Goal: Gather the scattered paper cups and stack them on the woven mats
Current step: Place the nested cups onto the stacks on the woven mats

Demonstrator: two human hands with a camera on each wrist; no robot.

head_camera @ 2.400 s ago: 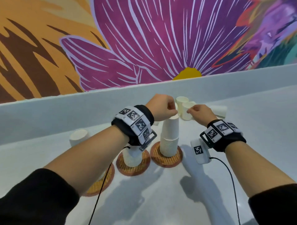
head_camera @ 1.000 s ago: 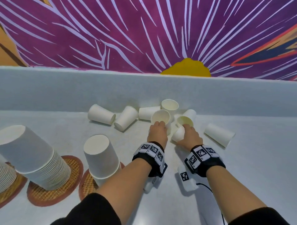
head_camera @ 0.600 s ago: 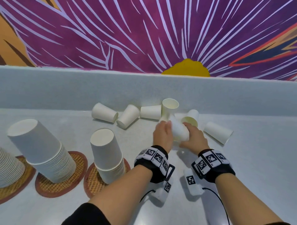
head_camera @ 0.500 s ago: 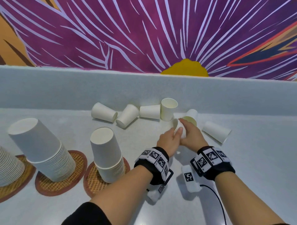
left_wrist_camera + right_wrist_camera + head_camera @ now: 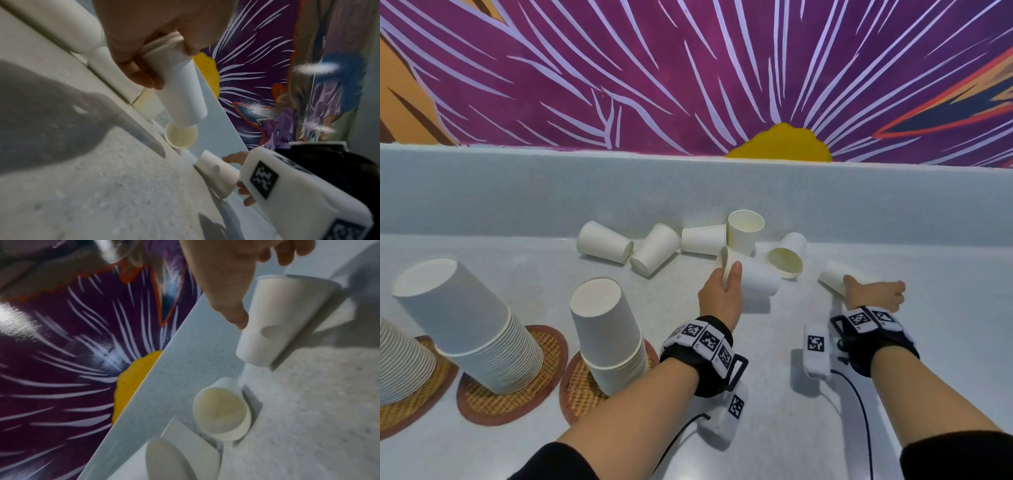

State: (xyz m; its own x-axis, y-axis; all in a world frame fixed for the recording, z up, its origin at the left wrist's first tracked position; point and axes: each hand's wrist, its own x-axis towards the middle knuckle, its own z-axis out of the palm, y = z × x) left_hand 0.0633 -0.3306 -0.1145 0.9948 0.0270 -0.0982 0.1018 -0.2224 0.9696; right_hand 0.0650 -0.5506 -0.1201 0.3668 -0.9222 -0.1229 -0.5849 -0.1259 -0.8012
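Observation:
My left hand (image 5: 728,279) grips nested white paper cups (image 5: 755,281) by the rim and holds them sideways just above the counter; the left wrist view shows the held cups (image 5: 182,91) clearly. To the right, my right hand (image 5: 861,289) is curled over a lying paper cup (image 5: 831,279), and its thumb (image 5: 236,316) touches that cup (image 5: 283,316). Several loose cups lie by the back wall, one with its mouth (image 5: 785,262) facing me and one upright cup (image 5: 744,230). An upside-down cup stack (image 5: 606,329) stands on a woven mat (image 5: 573,389) at the left.
A taller stack (image 5: 465,322) on a second mat (image 5: 493,407) and a third stack (image 5: 400,359) stand further left. The grey back wall (image 5: 517,195) rises close behind the loose cups. Cables trail from both wrist cameras over the counter (image 5: 945,342).
The hands fitted two cups together at the centre. Since then my right hand has let go and moved right onto another lying cup, while my left hand keeps the nested cups.

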